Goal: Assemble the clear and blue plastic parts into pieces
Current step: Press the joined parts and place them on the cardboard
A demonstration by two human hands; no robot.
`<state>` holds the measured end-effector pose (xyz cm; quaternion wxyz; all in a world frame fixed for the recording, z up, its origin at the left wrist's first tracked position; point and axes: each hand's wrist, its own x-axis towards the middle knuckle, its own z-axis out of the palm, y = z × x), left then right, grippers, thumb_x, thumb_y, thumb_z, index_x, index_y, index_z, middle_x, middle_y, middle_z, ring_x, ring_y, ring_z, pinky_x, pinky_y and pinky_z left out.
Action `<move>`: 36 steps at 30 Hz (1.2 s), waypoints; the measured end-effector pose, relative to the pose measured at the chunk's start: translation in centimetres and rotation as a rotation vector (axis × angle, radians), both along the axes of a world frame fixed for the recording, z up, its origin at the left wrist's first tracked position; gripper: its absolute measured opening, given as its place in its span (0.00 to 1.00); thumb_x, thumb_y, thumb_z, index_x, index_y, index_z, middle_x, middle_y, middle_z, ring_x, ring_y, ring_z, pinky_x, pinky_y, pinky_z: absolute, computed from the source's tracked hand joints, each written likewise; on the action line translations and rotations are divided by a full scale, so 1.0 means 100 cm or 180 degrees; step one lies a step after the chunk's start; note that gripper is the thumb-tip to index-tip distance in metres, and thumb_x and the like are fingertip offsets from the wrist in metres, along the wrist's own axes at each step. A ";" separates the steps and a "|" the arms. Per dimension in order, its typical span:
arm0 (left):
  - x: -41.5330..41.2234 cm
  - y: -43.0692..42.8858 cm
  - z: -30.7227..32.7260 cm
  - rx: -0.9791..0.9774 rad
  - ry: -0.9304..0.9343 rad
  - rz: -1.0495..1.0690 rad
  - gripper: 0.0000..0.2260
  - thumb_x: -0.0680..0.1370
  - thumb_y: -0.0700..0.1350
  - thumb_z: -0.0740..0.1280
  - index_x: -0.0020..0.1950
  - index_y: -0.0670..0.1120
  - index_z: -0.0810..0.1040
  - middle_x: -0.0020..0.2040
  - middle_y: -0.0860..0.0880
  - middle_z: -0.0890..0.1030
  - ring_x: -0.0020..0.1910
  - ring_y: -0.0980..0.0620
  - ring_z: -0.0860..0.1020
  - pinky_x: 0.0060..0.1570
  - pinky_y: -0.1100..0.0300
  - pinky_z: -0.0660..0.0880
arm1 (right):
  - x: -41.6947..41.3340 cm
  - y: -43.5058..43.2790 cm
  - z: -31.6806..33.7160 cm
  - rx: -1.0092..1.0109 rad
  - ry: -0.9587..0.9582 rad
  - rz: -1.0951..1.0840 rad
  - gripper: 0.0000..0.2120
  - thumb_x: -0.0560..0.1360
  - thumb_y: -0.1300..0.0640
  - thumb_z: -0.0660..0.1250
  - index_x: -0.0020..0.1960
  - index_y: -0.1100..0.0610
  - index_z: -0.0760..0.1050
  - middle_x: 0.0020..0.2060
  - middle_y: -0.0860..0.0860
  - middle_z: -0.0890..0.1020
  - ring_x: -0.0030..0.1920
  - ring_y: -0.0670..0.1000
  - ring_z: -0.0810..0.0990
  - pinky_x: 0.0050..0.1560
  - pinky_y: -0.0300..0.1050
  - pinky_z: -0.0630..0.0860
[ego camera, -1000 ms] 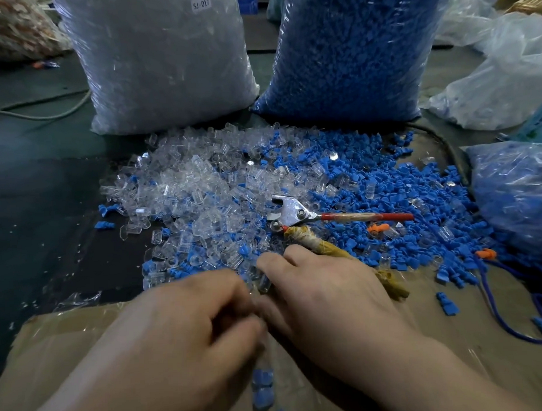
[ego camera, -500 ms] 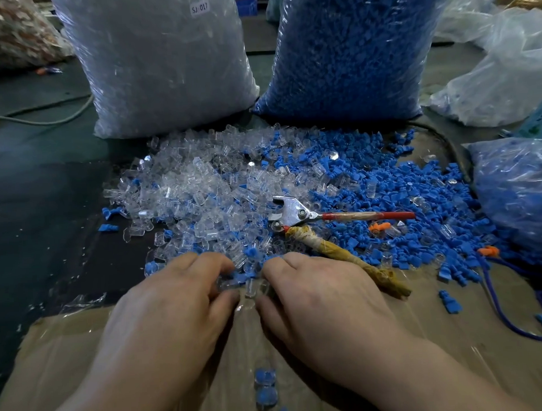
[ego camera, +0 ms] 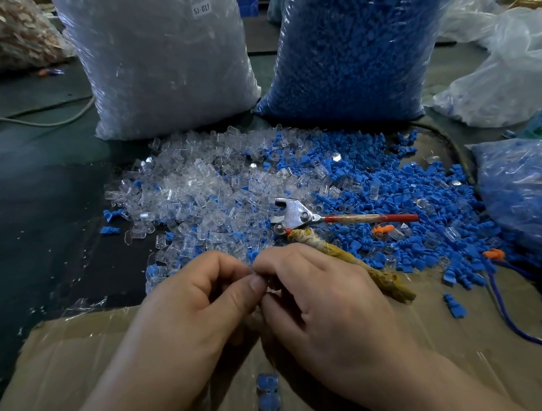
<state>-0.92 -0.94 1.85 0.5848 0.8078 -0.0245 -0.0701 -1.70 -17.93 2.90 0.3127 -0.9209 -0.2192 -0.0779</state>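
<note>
Several finished pieces [ego camera: 267, 390] lie on the cardboard [ego camera: 452, 337] nearest the person, below the wrists. Above them the left hand [ego camera: 199, 303] and right hand [ego camera: 325, 295] meet fingertip to fingertip. Both are curled and pinch a small clear part [ego camera: 271, 282] between them; whether a blue part is also in the grip cannot be told. Half a second ago both hands reached into the near edge of the pile; now they have drawn back over the cardboard and closed together. Just beyond the right knuckles lie the pliers [ego camera: 294, 215], unmoved, one handle red and the other cloth-wrapped. Farther on spread the loose clear parts [ego camera: 195, 192] and blue parts [ego camera: 401, 194]. The clear-filled bag [ego camera: 160, 64] and blue-filled bag [ego camera: 350, 48] stand behind them.
</note>
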 end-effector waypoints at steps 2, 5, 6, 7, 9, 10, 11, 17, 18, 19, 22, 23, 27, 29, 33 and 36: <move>-0.001 -0.003 0.000 -0.0252 0.0065 -0.0039 0.15 0.60 0.62 0.69 0.42 0.57 0.82 0.26 0.51 0.79 0.22 0.59 0.73 0.22 0.68 0.67 | 0.000 -0.001 -0.002 0.0133 0.0080 0.0041 0.08 0.75 0.48 0.61 0.54 0.45 0.71 0.47 0.41 0.76 0.47 0.43 0.76 0.44 0.47 0.75; -0.001 -0.005 -0.001 -0.0341 0.0006 -0.0045 0.15 0.62 0.63 0.73 0.42 0.57 0.82 0.26 0.50 0.80 0.22 0.58 0.72 0.21 0.65 0.68 | -0.001 -0.002 -0.004 0.0433 0.0171 0.0076 0.11 0.74 0.51 0.64 0.56 0.43 0.70 0.49 0.39 0.77 0.48 0.41 0.76 0.46 0.44 0.74; 0.000 -0.004 -0.002 -0.0334 -0.0035 -0.0019 0.15 0.64 0.64 0.76 0.43 0.58 0.82 0.27 0.50 0.80 0.23 0.57 0.72 0.22 0.62 0.69 | -0.001 -0.003 -0.005 0.0576 0.0186 0.0078 0.11 0.74 0.51 0.64 0.55 0.43 0.71 0.48 0.39 0.77 0.48 0.41 0.77 0.45 0.44 0.74; 0.000 -0.003 -0.004 -0.0306 -0.0096 0.0011 0.15 0.65 0.64 0.77 0.44 0.58 0.82 0.29 0.50 0.80 0.24 0.56 0.73 0.24 0.59 0.70 | -0.001 -0.003 -0.005 0.0732 0.0194 0.0068 0.10 0.74 0.50 0.64 0.55 0.43 0.72 0.46 0.39 0.78 0.47 0.42 0.77 0.44 0.43 0.75; 0.000 -0.002 -0.006 -0.0262 -0.0246 0.0059 0.17 0.62 0.65 0.72 0.46 0.58 0.82 0.32 0.50 0.81 0.28 0.53 0.75 0.30 0.55 0.73 | -0.001 -0.003 -0.005 0.1014 0.0190 0.0033 0.06 0.75 0.49 0.63 0.53 0.44 0.74 0.43 0.39 0.79 0.46 0.43 0.79 0.43 0.42 0.75; 0.000 -0.002 -0.007 -0.0261 -0.0301 0.0072 0.18 0.61 0.65 0.70 0.47 0.59 0.82 0.33 0.50 0.82 0.30 0.51 0.77 0.33 0.52 0.75 | 0.000 -0.003 -0.006 0.1101 0.0191 0.0022 0.05 0.76 0.49 0.63 0.52 0.45 0.74 0.42 0.39 0.79 0.45 0.44 0.79 0.42 0.41 0.75; 0.000 -0.002 -0.007 -0.0247 -0.0348 0.0073 0.18 0.61 0.64 0.70 0.47 0.59 0.82 0.35 0.49 0.83 0.32 0.48 0.80 0.36 0.48 0.77 | 0.001 -0.003 -0.006 0.1141 0.0194 0.0005 0.04 0.77 0.48 0.64 0.51 0.45 0.74 0.41 0.39 0.79 0.44 0.44 0.79 0.41 0.40 0.75; -0.002 -0.005 -0.006 -0.0183 -0.0526 0.0020 0.16 0.62 0.63 0.71 0.47 0.60 0.82 0.35 0.50 0.84 0.32 0.47 0.81 0.39 0.46 0.79 | 0.002 -0.004 -0.003 0.1338 0.0305 -0.0132 0.04 0.77 0.47 0.64 0.48 0.46 0.73 0.37 0.44 0.80 0.39 0.48 0.81 0.36 0.47 0.76; -0.002 -0.005 -0.005 -0.0167 -0.0539 0.0006 0.16 0.62 0.63 0.71 0.47 0.60 0.82 0.36 0.51 0.84 0.32 0.49 0.81 0.39 0.48 0.79 | 0.002 -0.004 -0.003 0.1363 0.0343 -0.0147 0.04 0.77 0.47 0.65 0.48 0.46 0.73 0.37 0.44 0.80 0.38 0.48 0.81 0.36 0.49 0.77; -0.002 -0.005 -0.005 -0.0172 -0.0550 -0.0006 0.16 0.62 0.62 0.71 0.47 0.60 0.82 0.36 0.51 0.84 0.33 0.50 0.82 0.40 0.48 0.79 | 0.002 -0.004 -0.003 0.1393 0.0387 -0.0155 0.03 0.77 0.48 0.65 0.48 0.46 0.73 0.37 0.44 0.80 0.38 0.48 0.82 0.37 0.50 0.77; -0.002 -0.007 -0.006 -0.0203 -0.0553 0.0007 0.15 0.62 0.61 0.71 0.47 0.60 0.82 0.37 0.51 0.84 0.34 0.50 0.82 0.40 0.45 0.79 | 0.004 -0.004 -0.005 0.1564 0.0506 -0.0182 0.04 0.76 0.51 0.67 0.50 0.46 0.74 0.39 0.42 0.81 0.40 0.47 0.82 0.40 0.51 0.79; -0.002 -0.008 -0.006 -0.0198 -0.0560 0.0025 0.15 0.62 0.61 0.71 0.47 0.60 0.82 0.37 0.51 0.84 0.33 0.49 0.81 0.39 0.44 0.79 | 0.004 -0.003 -0.006 0.1621 0.0540 -0.0226 0.06 0.75 0.50 0.67 0.51 0.45 0.74 0.41 0.41 0.81 0.42 0.46 0.82 0.42 0.49 0.80; -0.002 -0.007 -0.005 -0.0316 -0.0442 0.0232 0.16 0.60 0.60 0.70 0.43 0.56 0.81 0.32 0.50 0.82 0.30 0.49 0.79 0.37 0.46 0.77 | 0.005 -0.003 -0.008 0.1728 0.0582 -0.0402 0.13 0.72 0.49 0.69 0.56 0.40 0.76 0.44 0.37 0.83 0.47 0.41 0.82 0.49 0.42 0.79; -0.002 -0.007 -0.005 -0.0373 -0.0335 0.0317 0.16 0.59 0.60 0.71 0.42 0.53 0.81 0.30 0.49 0.82 0.28 0.48 0.78 0.33 0.49 0.76 | 0.006 -0.003 -0.009 0.1813 0.0703 -0.0442 0.11 0.73 0.52 0.71 0.53 0.41 0.77 0.42 0.41 0.84 0.44 0.45 0.84 0.49 0.48 0.80; -0.001 -0.010 -0.001 -0.0835 -0.0036 0.0322 0.13 0.59 0.47 0.81 0.37 0.49 0.81 0.27 0.44 0.79 0.22 0.50 0.76 0.23 0.60 0.73 | 0.007 -0.002 -0.007 0.2643 0.1329 -0.0309 0.10 0.74 0.65 0.71 0.45 0.51 0.78 0.38 0.55 0.84 0.38 0.53 0.85 0.44 0.55 0.83; 0.001 -0.013 0.000 -0.1387 0.0222 0.0492 0.12 0.55 0.53 0.75 0.34 0.49 0.81 0.25 0.43 0.76 0.21 0.50 0.73 0.19 0.63 0.70 | 0.006 -0.002 -0.007 0.3101 0.1557 -0.0235 0.15 0.74 0.71 0.70 0.39 0.52 0.78 0.39 0.54 0.84 0.38 0.55 0.85 0.42 0.51 0.83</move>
